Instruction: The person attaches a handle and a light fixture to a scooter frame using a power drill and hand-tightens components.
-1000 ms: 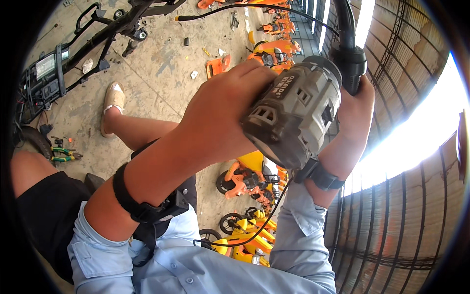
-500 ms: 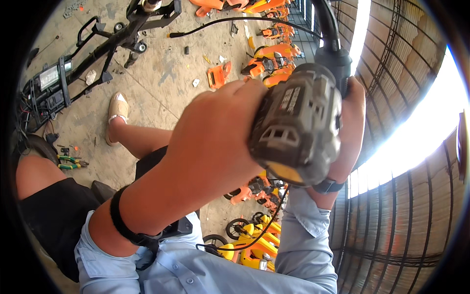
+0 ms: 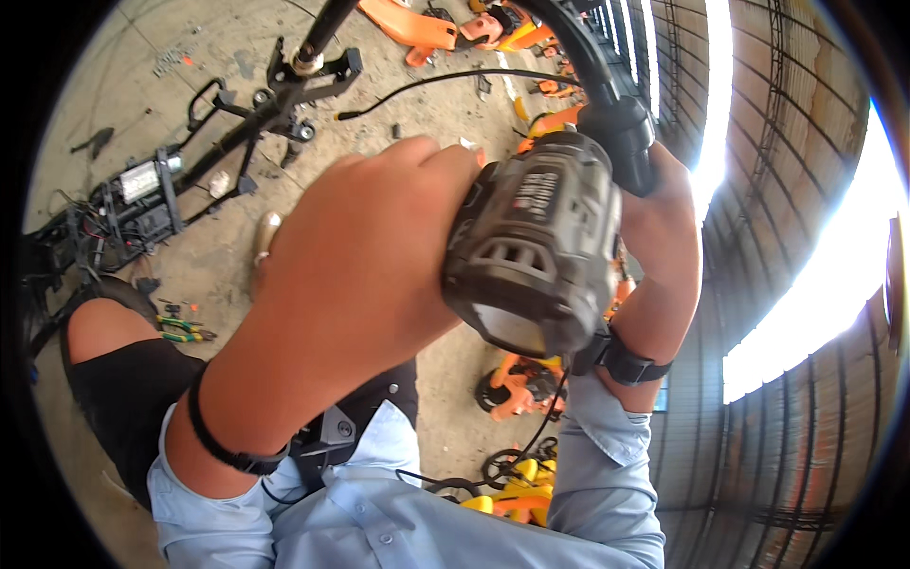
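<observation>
My left hand (image 3: 374, 213) is closed round a dark grey and black cordless power drill (image 3: 536, 242), its rear end toward me. Its fingers curl out of sight behind the tool. Beyond the drill, a black curved handlebar (image 3: 583, 57) ends in a thick black fitting (image 3: 618, 137), close to the drill's front. My right hand (image 3: 664, 204) wraps the handlebar end from the right, its fingers mostly hidden. Where the drill meets the fitting cannot be seen. A thin black cable (image 3: 455, 78) with a yellowish tip runs left from near the handlebar.
A black scooter-like frame (image 3: 218, 142) with a battery or controller box (image 3: 140, 180) stands at the left. Green-handled pliers (image 3: 185, 329) lie on the concrete floor (image 3: 445, 389). Orange body panels (image 3: 408, 24) and yellow vehicles (image 3: 517, 493) stand behind. A ribbed metal wall (image 3: 787, 474) rises at the right.
The drill and handlebar end have shifted left in the picture, with both hands along. The whole view has turned slightly, and my left hand now covers more of the floor and shoe.
</observation>
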Demonstrator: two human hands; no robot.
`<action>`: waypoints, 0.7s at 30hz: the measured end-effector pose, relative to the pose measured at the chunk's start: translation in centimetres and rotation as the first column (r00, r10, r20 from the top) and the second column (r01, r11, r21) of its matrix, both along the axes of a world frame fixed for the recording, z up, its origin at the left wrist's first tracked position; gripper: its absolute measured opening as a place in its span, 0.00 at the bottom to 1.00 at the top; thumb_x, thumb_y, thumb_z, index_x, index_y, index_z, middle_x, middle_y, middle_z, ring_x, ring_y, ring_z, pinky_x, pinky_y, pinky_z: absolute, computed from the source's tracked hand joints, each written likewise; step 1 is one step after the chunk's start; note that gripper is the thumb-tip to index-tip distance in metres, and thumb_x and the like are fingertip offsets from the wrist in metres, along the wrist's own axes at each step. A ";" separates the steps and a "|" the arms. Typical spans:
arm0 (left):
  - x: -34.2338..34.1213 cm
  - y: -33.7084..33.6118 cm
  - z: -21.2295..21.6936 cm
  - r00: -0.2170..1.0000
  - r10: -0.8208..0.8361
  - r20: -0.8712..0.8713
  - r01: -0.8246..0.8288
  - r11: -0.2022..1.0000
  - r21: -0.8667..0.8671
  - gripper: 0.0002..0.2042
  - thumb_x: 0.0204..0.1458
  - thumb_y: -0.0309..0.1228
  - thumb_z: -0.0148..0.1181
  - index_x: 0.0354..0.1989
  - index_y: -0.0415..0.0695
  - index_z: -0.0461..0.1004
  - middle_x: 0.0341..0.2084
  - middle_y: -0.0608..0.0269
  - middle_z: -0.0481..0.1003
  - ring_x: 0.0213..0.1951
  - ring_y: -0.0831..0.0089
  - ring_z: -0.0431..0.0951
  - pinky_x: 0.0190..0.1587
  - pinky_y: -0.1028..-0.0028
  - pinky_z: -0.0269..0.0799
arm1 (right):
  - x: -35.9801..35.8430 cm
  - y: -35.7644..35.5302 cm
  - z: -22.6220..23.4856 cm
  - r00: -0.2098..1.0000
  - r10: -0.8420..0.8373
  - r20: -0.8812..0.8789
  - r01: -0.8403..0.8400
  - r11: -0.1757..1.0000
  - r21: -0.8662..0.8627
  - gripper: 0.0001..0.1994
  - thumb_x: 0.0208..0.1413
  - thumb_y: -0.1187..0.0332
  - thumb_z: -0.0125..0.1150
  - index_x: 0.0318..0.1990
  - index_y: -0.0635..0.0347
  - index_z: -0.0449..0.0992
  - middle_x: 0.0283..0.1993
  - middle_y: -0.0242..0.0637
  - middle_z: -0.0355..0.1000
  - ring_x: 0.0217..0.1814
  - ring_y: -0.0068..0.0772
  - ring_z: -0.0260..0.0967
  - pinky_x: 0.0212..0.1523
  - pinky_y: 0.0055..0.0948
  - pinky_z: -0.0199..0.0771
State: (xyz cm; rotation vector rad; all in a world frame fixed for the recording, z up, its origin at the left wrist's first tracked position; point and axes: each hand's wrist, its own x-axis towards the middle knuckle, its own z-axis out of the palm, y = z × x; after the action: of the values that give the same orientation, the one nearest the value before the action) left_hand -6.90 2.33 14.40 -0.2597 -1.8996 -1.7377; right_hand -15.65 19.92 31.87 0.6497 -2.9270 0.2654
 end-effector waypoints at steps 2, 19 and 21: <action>0.1 0.0 -0.2 1.000 -0.023 0.006 0.023 0.999 -0.027 0.15 0.40 0.32 0.71 0.35 0.39 0.75 0.29 0.51 0.73 0.34 0.47 0.75 0.35 0.61 0.70 | 0.2 -0.7 0.6 1.000 -0.013 0.004 0.013 0.998 0.057 0.13 0.43 0.68 0.71 0.36 0.65 0.79 0.22 0.32 0.71 0.24 0.21 0.66 0.28 0.29 0.69; -0.6 -0.3 0.9 0.995 -0.062 -0.083 0.059 0.997 -0.041 0.17 0.38 0.32 0.73 0.36 0.39 0.76 0.30 0.52 0.74 0.36 0.51 0.78 0.36 0.65 0.74 | 1.0 -1.3 2.4 0.998 0.016 -0.054 -0.001 0.962 0.272 0.15 0.41 0.61 0.67 0.33 0.63 0.77 0.29 0.50 0.75 0.35 0.55 0.75 0.38 0.47 0.75; -0.9 0.2 0.7 0.992 -0.027 -0.127 0.024 0.999 -0.024 0.17 0.38 0.32 0.73 0.35 0.39 0.76 0.30 0.53 0.74 0.35 0.51 0.78 0.36 0.65 0.73 | 0.9 -1.4 2.5 0.997 0.030 -0.072 -0.008 0.957 0.292 0.15 0.41 0.61 0.67 0.34 0.63 0.77 0.29 0.49 0.75 0.35 0.55 0.75 0.39 0.47 0.75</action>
State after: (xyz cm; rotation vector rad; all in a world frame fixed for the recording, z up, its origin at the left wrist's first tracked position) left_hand -7.76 2.50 15.09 -0.3957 -1.8319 -1.6758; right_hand -14.73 18.51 34.40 0.7081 -2.9122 -0.1906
